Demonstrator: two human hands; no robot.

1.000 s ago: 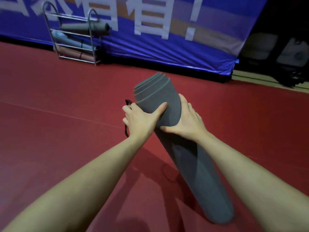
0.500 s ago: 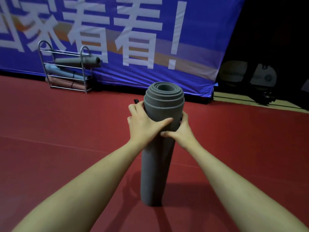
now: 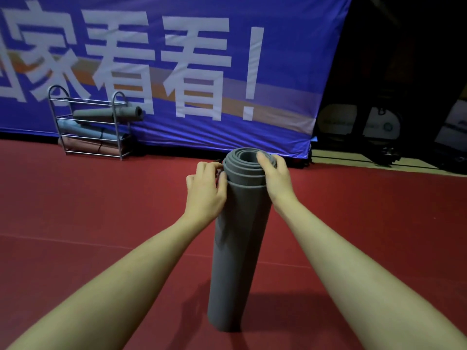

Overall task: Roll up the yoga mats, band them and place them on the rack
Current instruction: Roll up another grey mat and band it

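A red floor [image 3: 101,223] runs to a blue banner [image 3: 278,72]. Well short of the rack [image 3: 88,122], the rolled mat [image 3: 240,236] stands upright. Right hand [image 3: 276,180] grasps its top; left hand [image 3: 206,190] seemingly pinches a dark band beside it. Keep the roll tight while stretching the band over.

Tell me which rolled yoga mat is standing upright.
The dark grey mat between both hands, standing on end on the red floor; the rack's mats all lie flat.
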